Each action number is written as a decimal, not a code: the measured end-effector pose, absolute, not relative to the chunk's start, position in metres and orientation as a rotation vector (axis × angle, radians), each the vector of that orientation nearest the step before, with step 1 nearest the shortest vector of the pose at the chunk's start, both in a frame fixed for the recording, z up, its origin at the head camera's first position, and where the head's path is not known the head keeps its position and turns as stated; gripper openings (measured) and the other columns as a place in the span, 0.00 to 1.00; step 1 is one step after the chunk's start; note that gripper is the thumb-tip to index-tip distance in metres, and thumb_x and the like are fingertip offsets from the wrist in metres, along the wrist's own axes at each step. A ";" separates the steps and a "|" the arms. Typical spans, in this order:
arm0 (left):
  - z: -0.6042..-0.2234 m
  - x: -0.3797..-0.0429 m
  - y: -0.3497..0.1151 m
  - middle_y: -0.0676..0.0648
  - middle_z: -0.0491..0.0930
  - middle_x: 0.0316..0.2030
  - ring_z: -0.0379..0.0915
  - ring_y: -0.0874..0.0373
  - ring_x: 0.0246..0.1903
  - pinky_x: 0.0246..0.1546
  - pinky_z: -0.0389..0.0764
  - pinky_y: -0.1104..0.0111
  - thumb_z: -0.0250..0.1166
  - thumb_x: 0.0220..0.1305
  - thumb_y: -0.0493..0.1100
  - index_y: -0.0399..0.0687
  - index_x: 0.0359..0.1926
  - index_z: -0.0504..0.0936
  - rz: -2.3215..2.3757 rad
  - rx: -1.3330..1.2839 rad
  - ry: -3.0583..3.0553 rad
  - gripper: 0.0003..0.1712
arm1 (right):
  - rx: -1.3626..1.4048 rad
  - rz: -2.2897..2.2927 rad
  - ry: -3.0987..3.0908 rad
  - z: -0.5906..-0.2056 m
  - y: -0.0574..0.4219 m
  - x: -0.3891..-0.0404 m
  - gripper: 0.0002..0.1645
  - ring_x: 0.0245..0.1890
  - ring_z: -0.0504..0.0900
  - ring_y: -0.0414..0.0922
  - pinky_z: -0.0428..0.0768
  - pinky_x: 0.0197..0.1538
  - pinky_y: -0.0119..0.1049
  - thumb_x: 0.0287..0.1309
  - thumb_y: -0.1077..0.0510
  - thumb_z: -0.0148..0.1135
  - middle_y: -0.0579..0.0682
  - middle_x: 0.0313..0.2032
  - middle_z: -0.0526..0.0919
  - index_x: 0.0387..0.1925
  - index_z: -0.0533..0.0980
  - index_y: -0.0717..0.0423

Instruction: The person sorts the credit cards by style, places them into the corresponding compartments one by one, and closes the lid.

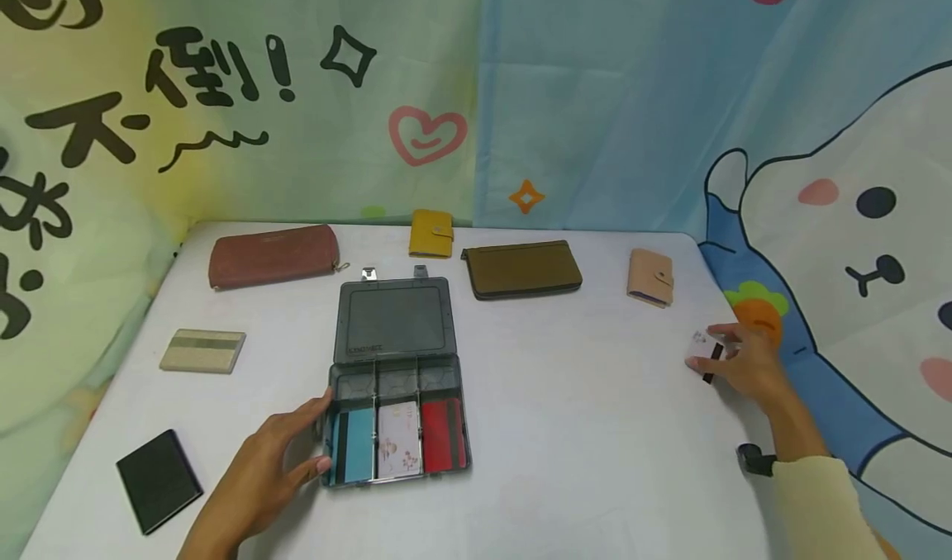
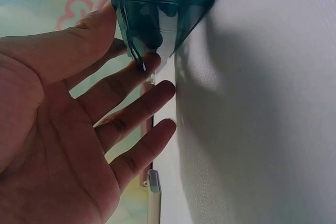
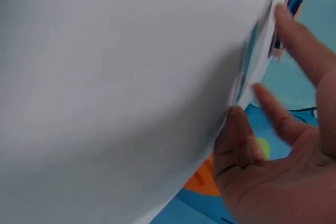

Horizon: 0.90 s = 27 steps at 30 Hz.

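On the white table lies an open grey translucent case point(image 1: 394, 320) with three compartments. Inside are a blue card point(image 1: 359, 444), a white patterned card point(image 1: 399, 440) and a red card point(image 1: 437, 436). My left hand point(image 1: 260, 461) touches the case's left side with thumb and fingertips; in the left wrist view its fingers point(image 2: 142, 108) are spread, fairly straight. Near the table's right edge my right hand point(image 1: 747, 362) holds a pale card point(image 1: 701, 345) with a black stripe between thumb and fingers. The right wrist view shows it edge-on, with a teal strip beside it.
Along the back lie a brown zip wallet point(image 1: 275, 257), a yellow card holder point(image 1: 430, 234), an olive wallet point(image 1: 523, 269) and a tan card holder point(image 1: 650, 277). At left are a beige wallet point(image 1: 202, 351) and a black notebook-like wallet point(image 1: 159, 481). A printed curtain point(image 1: 595, 114) hangs behind.
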<state>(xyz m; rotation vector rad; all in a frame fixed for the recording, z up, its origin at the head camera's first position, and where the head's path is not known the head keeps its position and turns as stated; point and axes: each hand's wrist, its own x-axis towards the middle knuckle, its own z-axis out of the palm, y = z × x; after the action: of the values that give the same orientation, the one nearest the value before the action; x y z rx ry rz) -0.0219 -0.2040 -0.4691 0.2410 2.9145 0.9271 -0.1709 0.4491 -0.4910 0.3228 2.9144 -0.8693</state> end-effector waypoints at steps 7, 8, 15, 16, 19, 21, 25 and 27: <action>-0.469 -0.022 -0.205 0.40 0.72 0.68 0.71 0.39 0.62 0.60 0.73 0.39 0.77 0.51 0.42 0.54 0.74 0.65 0.962 0.270 2.933 0.50 | 0.292 -0.784 2.873 -0.486 0.445 -0.173 0.45 0.47 0.69 0.62 0.80 0.39 0.47 0.50 0.39 0.76 0.69 0.49 0.71 0.56 0.69 0.67; -0.470 -0.022 -0.206 0.39 0.72 0.68 0.72 0.39 0.62 0.59 0.73 0.39 0.77 0.51 0.41 0.54 0.74 0.65 0.972 0.281 2.937 0.50 | 0.250 -0.793 2.874 -0.485 0.441 -0.173 0.41 0.45 0.69 0.58 0.77 0.37 0.41 0.51 0.41 0.75 0.66 0.47 0.71 0.55 0.70 0.65; -0.469 -0.021 -0.206 0.39 0.71 0.68 0.71 0.38 0.62 0.60 0.72 0.38 0.77 0.52 0.42 0.55 0.75 0.64 0.969 0.259 2.920 0.50 | -0.080 -0.991 2.818 -0.474 0.386 -0.168 0.16 0.34 0.73 0.48 0.78 0.28 0.31 0.62 0.53 0.69 0.56 0.43 0.75 0.49 0.79 0.52; -0.469 -0.021 -0.206 0.39 0.71 0.68 0.71 0.38 0.62 0.60 0.72 0.39 0.77 0.52 0.42 0.54 0.75 0.64 0.970 0.259 2.921 0.50 | -0.098 -1.026 2.793 -0.472 0.374 -0.167 0.15 0.32 0.74 0.48 0.80 0.28 0.32 0.62 0.53 0.69 0.56 0.42 0.76 0.49 0.80 0.51; -0.469 -0.021 -0.207 0.39 0.71 0.68 0.71 0.38 0.62 0.60 0.72 0.39 0.77 0.52 0.42 0.54 0.75 0.64 0.963 0.263 2.931 0.50 | -0.156 -1.148 2.690 -0.463 0.336 -0.164 0.12 0.28 0.79 0.49 0.84 0.30 0.35 0.63 0.55 0.67 0.56 0.41 0.82 0.48 0.81 0.50; -0.469 -0.020 -0.207 0.39 0.72 0.68 0.72 0.38 0.61 0.60 0.72 0.39 0.77 0.51 0.41 0.54 0.74 0.64 0.963 0.269 2.938 0.50 | -0.208 -1.224 2.606 -0.456 0.311 -0.161 0.12 0.29 0.81 0.49 0.85 0.30 0.36 0.65 0.56 0.65 0.56 0.41 0.85 0.49 0.81 0.50; -0.470 -0.021 -0.207 0.39 0.71 0.68 0.71 0.38 0.62 0.61 0.72 0.40 0.77 0.52 0.41 0.52 0.74 0.65 0.985 0.288 2.930 0.49 | -0.321 -1.321 2.469 -0.443 0.261 -0.151 0.11 0.32 0.82 0.51 0.86 0.30 0.38 0.67 0.58 0.63 0.55 0.42 0.87 0.49 0.82 0.50; -0.471 -0.022 -0.207 0.40 0.71 0.69 0.70 0.38 0.63 0.61 0.71 0.40 0.77 0.53 0.41 0.52 0.74 0.65 0.994 0.293 2.919 0.49 | -0.372 -1.351 2.410 -0.438 0.238 -0.145 0.11 0.33 0.82 0.55 0.86 0.29 0.38 0.67 0.57 0.63 0.54 0.42 0.87 0.50 0.82 0.50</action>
<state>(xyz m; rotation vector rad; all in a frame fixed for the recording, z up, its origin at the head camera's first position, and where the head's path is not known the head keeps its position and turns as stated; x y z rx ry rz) -0.0221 -0.2070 -0.4709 0.2929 2.9191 0.9938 -0.1447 0.2376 -0.4375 -0.3723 2.4097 -1.3515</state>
